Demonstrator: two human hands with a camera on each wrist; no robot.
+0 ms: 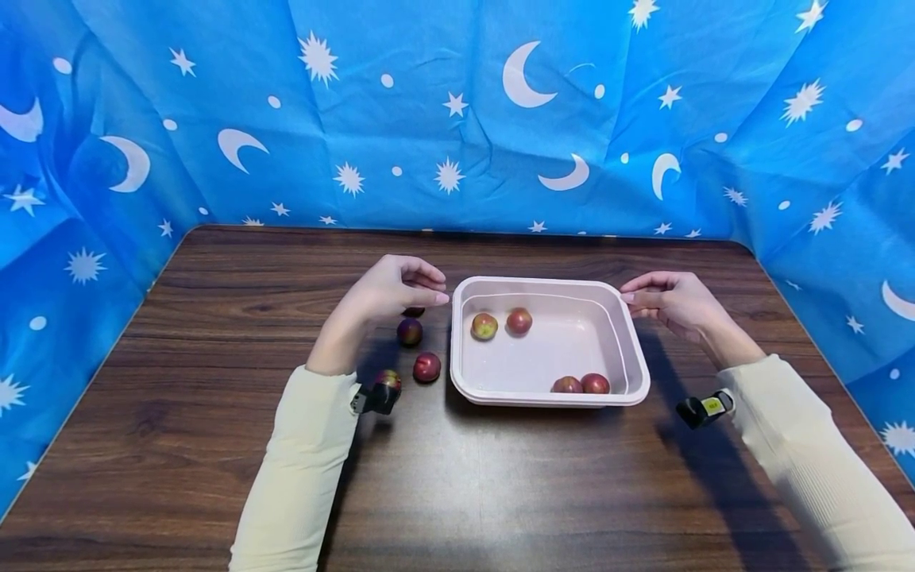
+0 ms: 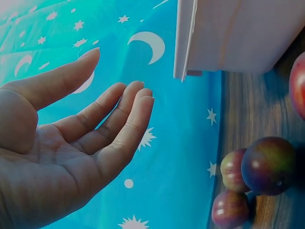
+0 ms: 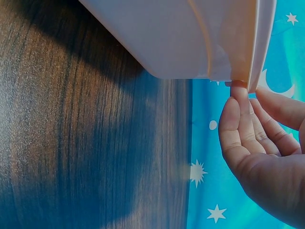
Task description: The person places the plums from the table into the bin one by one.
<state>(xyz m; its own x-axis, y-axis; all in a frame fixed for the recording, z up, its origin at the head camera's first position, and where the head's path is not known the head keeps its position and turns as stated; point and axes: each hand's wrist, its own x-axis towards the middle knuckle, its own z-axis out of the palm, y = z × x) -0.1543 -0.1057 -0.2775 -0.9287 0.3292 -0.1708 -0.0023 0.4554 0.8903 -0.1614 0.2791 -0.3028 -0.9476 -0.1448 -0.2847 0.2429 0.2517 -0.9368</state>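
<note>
A pale pink tub [image 1: 638, 349] stands mid-table with several reddish plums [image 1: 519, 320] inside. My left hand [image 1: 432, 290] hovers at the tub's far left corner, palm open and fingers relaxed, holding nothing. In the left wrist view the left hand [image 2: 119, 76] is clear of the tub [image 2: 238, 33]. Loose plums [image 1: 410, 331] lie on the table just below it, and the same plums [image 2: 268, 164] show in the left wrist view. My right hand [image 1: 632, 295] is at the far right corner. Its straight fingertips [image 3: 239, 93] touch the tub's rim [image 3: 259, 43].
The dark wooden table [image 1: 214, 318] is walled on three sides by a blue cloth with moons and stars [image 1: 457, 119]. One plum [image 1: 388, 380] sits half hidden behind the left wrist camera. Another plum [image 1: 426, 367] lies close to the tub's left wall.
</note>
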